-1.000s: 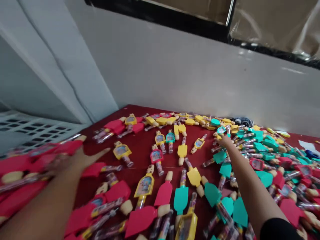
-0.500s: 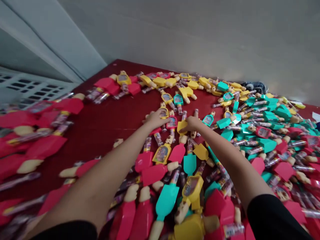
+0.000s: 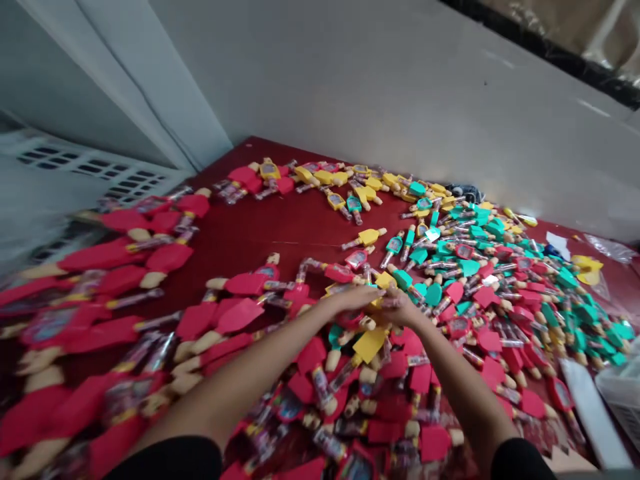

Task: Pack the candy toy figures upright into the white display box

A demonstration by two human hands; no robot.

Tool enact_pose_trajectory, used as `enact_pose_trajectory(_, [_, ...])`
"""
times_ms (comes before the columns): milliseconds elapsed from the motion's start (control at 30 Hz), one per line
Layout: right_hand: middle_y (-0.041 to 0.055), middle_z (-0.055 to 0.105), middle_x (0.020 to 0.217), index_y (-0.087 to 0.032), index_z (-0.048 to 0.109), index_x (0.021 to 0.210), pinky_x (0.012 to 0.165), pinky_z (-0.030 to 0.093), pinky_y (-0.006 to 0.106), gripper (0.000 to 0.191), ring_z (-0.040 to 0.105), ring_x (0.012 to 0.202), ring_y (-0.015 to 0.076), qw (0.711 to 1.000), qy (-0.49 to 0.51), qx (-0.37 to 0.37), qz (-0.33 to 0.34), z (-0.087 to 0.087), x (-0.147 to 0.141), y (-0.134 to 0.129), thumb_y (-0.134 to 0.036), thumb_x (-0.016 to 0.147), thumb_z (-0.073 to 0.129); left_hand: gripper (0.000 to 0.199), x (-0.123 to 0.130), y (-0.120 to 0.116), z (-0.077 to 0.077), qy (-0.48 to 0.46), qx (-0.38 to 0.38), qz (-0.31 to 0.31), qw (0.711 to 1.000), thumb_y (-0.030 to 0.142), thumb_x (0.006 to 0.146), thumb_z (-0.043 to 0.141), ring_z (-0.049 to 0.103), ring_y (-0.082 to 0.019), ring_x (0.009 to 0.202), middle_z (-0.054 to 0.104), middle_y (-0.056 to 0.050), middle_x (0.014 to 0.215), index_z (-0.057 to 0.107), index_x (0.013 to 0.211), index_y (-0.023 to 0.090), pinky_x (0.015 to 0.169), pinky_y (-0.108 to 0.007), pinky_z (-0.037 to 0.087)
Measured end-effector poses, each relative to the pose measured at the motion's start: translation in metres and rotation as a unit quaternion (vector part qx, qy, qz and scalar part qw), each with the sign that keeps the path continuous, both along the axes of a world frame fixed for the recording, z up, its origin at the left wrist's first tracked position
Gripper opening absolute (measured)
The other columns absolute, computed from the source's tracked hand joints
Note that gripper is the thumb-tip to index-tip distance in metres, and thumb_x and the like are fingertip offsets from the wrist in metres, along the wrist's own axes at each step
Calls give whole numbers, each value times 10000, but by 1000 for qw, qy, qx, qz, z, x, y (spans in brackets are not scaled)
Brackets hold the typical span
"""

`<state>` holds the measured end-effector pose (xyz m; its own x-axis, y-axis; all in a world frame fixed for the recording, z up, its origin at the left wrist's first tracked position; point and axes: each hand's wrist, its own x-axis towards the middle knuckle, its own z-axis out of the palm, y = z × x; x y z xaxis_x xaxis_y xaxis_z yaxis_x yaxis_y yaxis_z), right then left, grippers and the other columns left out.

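My left hand (image 3: pixel 357 298) reaches in over a heap of small plastic toys, its fingers stretched out towards the right hand and nearly meeting it. My right hand (image 3: pixel 399 308) faces it, bent inward; its fingers are blurred and partly hidden. A yellow toy piece (image 3: pixel 377 303) shows between the hands. Just below them lies another yellow toy (image 3: pixel 369 345). The toys have flat red, yellow or turquoise bodies, cream-coloured figure ends and clear patterned tubes. Red toys (image 3: pixel 313 353) crowd around my wrists.
The dark red tabletop (image 3: pixel 280 223) ends at a pale wall (image 3: pixel 350 87). Turquoise toys (image 3: pixel 470 267) pile up on the right, red toys (image 3: pixel 170 257) on the left. A white perforated crate (image 3: pixel 100 170) stands far left, a pale bin (image 3: pixel 623 383) at right.
My hands have come closer together and nearer to me, with toys shifted along. The bare patch of tabletop beyond them has grown. The view has turned right.
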<state>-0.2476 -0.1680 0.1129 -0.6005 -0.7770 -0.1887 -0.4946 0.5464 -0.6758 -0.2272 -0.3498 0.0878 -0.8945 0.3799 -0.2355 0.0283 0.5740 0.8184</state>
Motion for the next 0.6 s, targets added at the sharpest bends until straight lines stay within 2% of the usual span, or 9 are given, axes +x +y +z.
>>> enact_pose_trajectory(67, [76, 638, 1049, -159, 586, 1078, 870, 470, 314, 316, 586, 962, 201, 999, 10, -4, -38, 5, 32, 22, -229, 771, 613, 592, 24, 21, 4, 4, -5, -15, 1000, 549, 915, 226, 614, -214, 970, 670, -89, 1081, 635, 1062, 148, 873, -305, 477])
enact_pose_trajectory(100, [93, 617, 1119, -156, 558, 1126, 904, 459, 324, 345, 574, 1016, 205, 998, 16, -7, -55, 8, 48, 31, -216, 787, 587, 586, 34, 30, 7, 10, -12, -21, 1000, 556, 917, 228, 602, -212, 1017, 653, -82, 1134, 612, 1118, 163, 897, -302, 467])
enact_pose_trajectory(200, [119, 523, 1303, -163, 468, 1252, 1008, 402, 342, 457, 494, 1199, 199, 996, 23, -14, -81, 14, 93, 57, -168, 802, 546, 588, 65, 53, 20, 43, -71, -27, 996, 630, 833, 437, 534, -271, 1150, 609, -100, 1228, 585, 1192, 188, 1017, -386, 386])
enact_pose_trajectory(300, [122, 411, 1435, -196, 396, 1352, 1091, 327, 396, 647, 352, 1354, 218, 996, 15, -3, -85, 17, 133, 85, -136, 742, 602, 655, 100, 73, 30, 89, -138, -17, 986, 625, 764, 565, 377, -330, 1307, 491, -111, 1375, 533, 1275, 216, 1141, -535, 121])
enact_pose_trajectory(367, [132, 346, 1481, -203, 337, 1408, 1111, 304, 420, 762, 280, 1397, 233, 994, 8, 14, -104, 17, 159, 109, -74, 703, 598, 667, 127, 87, 32, 113, -177, 3, 978, 581, 784, 562, 253, -335, 1380, 361, -103, 1471, 470, 1340, 224, 1142, -571, -21])
enact_pose_trajectory(433, [165, 322, 1488, -173, 303, 1433, 1098, 335, 416, 788, 303, 1388, 246, 988, 2, 35, -149, 17, 189, 137, 2, 698, 527, 667, 159, 103, 28, 128, -215, 41, 967, 523, 823, 519, 148, -343, 1415, 238, -132, 1521, 412, 1385, 180, 1134, -590, -61])
enact_pose_trajectory(500, [195, 380, 1442, -135, 334, 1417, 1071, 380, 402, 742, 389, 1338, 257, 976, -2, 54, -209, 19, 228, 167, 49, 709, 459, 657, 200, 120, 15, 134, -247, 73, 957, 479, 855, 452, 82, -349, 1426, 152, -173, 1536, 379, 1401, 121, 1138, -601, -35])
enact_pose_trajectory(533, [192, 451, 1385, -131, 388, 1384, 1046, 412, 385, 684, 457, 1284, 255, 970, -10, 60, -235, 20, 251, 182, 49, 727, 452, 668, 223, 129, 6, 133, -258, 79, 954, 485, 858, 431, 69, -356, 1426, 117, -193, 1537, 377, 1397, 95, 1144, -603, 3])
enact_pose_trajectory(600, [122, 620, 1174, -169, 554, 1224, 940, 498, 321, 480, 601, 1090, 219, 963, -38, 81, -254, 26, 301, 207, 1, 779, 497, 637, 272, 144, -12, 130, -282, 64, 948, 496, 839, 441, 95, -348, 1424, 171, -172, 1532, 434, 1369, 143, 1167, -555, 114])
